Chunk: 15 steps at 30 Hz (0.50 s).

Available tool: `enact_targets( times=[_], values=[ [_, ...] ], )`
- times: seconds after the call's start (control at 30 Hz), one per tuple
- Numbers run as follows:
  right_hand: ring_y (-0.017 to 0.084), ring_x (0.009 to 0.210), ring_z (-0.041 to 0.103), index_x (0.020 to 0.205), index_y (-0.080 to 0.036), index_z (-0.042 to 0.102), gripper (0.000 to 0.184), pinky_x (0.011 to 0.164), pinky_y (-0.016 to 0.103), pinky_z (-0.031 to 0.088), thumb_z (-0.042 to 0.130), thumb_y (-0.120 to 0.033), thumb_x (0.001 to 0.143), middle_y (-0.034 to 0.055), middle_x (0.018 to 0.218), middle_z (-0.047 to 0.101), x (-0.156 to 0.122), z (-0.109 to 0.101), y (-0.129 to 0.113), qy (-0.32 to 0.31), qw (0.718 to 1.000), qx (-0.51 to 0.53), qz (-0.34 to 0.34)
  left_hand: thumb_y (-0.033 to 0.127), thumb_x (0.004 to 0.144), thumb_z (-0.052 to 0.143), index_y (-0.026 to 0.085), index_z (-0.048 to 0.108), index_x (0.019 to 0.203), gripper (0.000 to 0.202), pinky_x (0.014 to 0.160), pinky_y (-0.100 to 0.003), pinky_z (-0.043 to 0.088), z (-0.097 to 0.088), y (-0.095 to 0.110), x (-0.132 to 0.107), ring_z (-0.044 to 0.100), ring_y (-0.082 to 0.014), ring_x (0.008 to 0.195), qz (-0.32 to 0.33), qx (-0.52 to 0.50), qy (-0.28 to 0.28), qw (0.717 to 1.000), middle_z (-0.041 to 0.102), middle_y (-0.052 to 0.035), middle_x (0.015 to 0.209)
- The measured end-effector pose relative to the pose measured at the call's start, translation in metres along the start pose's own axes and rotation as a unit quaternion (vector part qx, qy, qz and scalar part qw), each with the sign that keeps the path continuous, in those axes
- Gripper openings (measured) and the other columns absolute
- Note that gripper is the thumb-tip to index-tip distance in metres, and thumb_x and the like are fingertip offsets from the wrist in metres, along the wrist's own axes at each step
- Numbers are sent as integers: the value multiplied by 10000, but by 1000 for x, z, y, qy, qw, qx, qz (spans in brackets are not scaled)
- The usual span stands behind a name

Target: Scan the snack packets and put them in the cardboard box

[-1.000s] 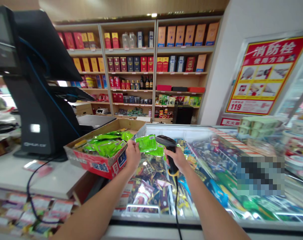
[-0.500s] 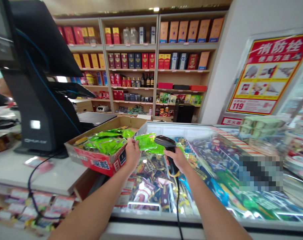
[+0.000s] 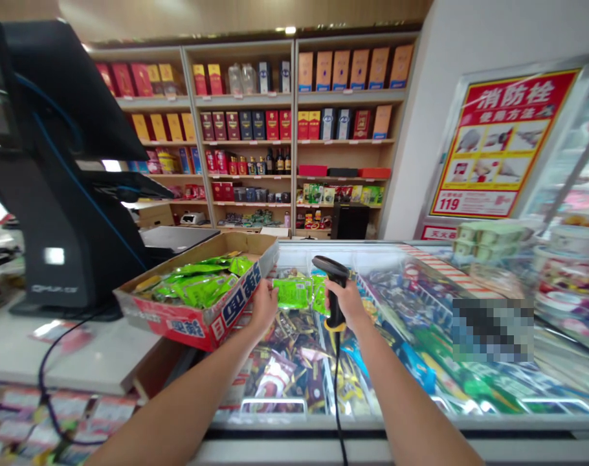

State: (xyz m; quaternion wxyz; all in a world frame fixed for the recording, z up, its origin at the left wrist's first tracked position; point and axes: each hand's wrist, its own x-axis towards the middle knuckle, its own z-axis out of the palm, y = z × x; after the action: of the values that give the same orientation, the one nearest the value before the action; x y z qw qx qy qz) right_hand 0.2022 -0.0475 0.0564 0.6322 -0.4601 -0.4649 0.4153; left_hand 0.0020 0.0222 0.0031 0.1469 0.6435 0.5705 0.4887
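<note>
My left hand (image 3: 265,305) pinches the left end of a green snack packet (image 3: 293,293), stretched out flat above the glass-topped freezer. In my right hand (image 3: 345,301) is a black barcode scanner (image 3: 334,266) with a yellow base, gripped round its handle. The packet's right end reaches the right hand's fingers; whether they pinch it too is partly hidden. The scanner's cable (image 3: 337,395) hangs down over the freezer's front edge. Left of my left hand, an open red cardboard box (image 3: 178,331) holds several more green packets (image 3: 197,285).
A chest freezer (image 3: 318,424) full of wrapped ice creams lies under my hands. On the left counter (image 3: 95,362) stands a black point-of-sale terminal (image 3: 71,226). Egg cartons (image 3: 488,239) and tubs (image 3: 571,272) sit at the right. Shelves of boxed bottles (image 3: 246,126) line the back.
The green packet has been turned and drawn flat between my hands, its printed back now facing me. The scanner has moved slightly right relative to the packet. The view has shifted a little.
</note>
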Motion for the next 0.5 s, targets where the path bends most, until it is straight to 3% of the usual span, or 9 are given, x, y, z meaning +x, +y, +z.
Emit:
enact_targets(
  times=[0.1, 0.17, 0.23, 0.3, 0.4, 0.5],
  values=[
    [121, 337, 502, 586, -182, 554, 229, 346, 241, 411, 690, -347, 669, -28, 435, 525, 0, 0, -1, 6, 1000, 16, -6, 134, 841, 491, 159, 515, 1110, 271, 1011, -373, 428, 5, -4, -3, 548, -227, 1201, 69, 60, -21, 996, 596, -150, 1217],
    [121, 332, 502, 575, -180, 552, 236, 340, 239, 406, 694, -349, 660, -27, 436, 529, 0, 1, -1, 6, 1000, 19, -7, 189, 863, 496, 165, 519, 1218, 357, 1095, -417, 357, 6, -4, -7, 435, -258, 1345, 135, 121, -104, 978, 519, -166, 1379],
    [123, 322, 500, 550, -179, 547, 252, 337, 238, 400, 700, -354, 648, -23, 421, 526, 0, 3, -1, 7, 1000, 18, -7, 291, 875, 523, 174, 517, 1292, 433, 1127, -493, 302, 8, -1, -11, 347, -312, 1407, 180, 193, -192, 945, 453, -167, 1465],
    [124, 309, 493, 530, -180, 542, 266, 335, 240, 396, 700, -363, 643, -22, 396, 516, 1, 4, -1, 8, 1000, 17, -6, 359, 879, 530, 180, 477, 1370, 525, 1130, -555, 264, 11, 3, -11, 285, -350, 1433, 198, 259, -236, 915, 378, -168, 1524],
    [123, 298, 481, 533, -182, 548, 255, 329, 241, 391, 689, -365, 642, -26, 387, 514, 1, 5, -2, 8, 1000, 27, -9, 372, 910, 483, 172, 412, 1438, 570, 1122, -574, 263, 20, 10, -2, 255, -351, 1445, 196, 324, -256, 889, 312, -180, 1555],
    [126, 301, 485, 540, -184, 549, 247, 330, 242, 397, 692, -359, 639, -27, 382, 517, 0, 5, -4, 10, 1000, 27, -6, 376, 930, 445, 171, 388, 1459, 570, 1114, -574, 276, 32, 14, 14, 236, -343, 1454, 180, 346, -265, 882, 289, -187, 1563]
  ],
)
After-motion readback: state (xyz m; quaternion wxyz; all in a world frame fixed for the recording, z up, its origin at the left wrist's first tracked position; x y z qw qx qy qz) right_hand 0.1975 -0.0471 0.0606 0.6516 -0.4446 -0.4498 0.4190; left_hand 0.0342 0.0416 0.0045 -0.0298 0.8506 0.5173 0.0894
